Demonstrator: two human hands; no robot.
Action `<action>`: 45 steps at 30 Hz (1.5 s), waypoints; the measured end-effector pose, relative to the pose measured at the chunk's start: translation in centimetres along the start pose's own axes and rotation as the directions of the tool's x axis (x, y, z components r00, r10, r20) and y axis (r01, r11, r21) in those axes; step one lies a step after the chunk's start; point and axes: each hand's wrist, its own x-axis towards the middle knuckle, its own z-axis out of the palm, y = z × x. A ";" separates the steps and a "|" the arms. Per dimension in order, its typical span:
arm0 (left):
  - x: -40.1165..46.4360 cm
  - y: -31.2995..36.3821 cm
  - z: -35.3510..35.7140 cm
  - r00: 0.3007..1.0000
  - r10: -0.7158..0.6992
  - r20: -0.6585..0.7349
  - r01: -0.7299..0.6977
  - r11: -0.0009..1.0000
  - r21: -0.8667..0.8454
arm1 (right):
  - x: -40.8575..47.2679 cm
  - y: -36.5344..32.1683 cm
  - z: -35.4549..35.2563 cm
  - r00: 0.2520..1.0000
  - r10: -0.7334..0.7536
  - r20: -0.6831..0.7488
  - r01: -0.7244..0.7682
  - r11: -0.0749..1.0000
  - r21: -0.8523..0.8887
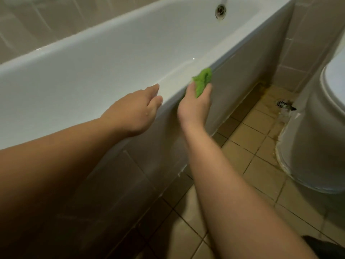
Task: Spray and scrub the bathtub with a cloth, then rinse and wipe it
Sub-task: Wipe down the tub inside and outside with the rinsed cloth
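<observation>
Bathtub [115, 53] rim under green cloth [202, 80]; tan floor tiles [248, 146] beside toilet [317, 146].

One long white enamel bathtub [112, 58]. One crumpled bright green microfibre cloth [202, 81]. Two bare hands: one left hand [136, 113], one right hand [194, 105]. One round metal overflow fitting [220, 11] on the tub's far end wall. One white ceramic toilet [317, 128]. One small metal floor drain [281, 104].
</observation>
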 end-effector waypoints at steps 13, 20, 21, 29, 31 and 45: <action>4.0 1.2 0.7 0.997 0.074 0.010 -0.074 0.995 0.067 | 1.3 -1.2 -0.5 0.979 -0.202 -0.015 0.201 0.979 -0.046; 4.3 1.8 0.6 0.997 0.066 0.045 -0.069 0.995 0.069 | 6.4 2.8 -0.9 0.989 0.144 -0.037 -0.144 0.990 0.004; 4.4 1.9 0.6 0.996 0.068 0.050 -0.071 0.995 0.066 | 7.5 2.6 -1.1 0.986 0.162 -0.040 -0.161 0.987 0.004; 5.8 2.9 0.8 0.999 0.041 0.032 -0.044 0.994 0.096 | -2.7 9.7 -0.1 0.999 -0.048 0.012 0.047 0.998 0.039; 5.9 3.1 0.8 0.999 0.038 0.038 -0.041 0.994 0.103 | 0.2 11.4 -0.3 0.996 0.085 -0.012 -0.085 0.996 -0.006; 8.1 4.6 1.0 0.998 0.027 0.062 -0.034 0.994 0.102 | -0.2 16.4 0.3 0.957 0.290 -0.018 -0.285 0.949 0.133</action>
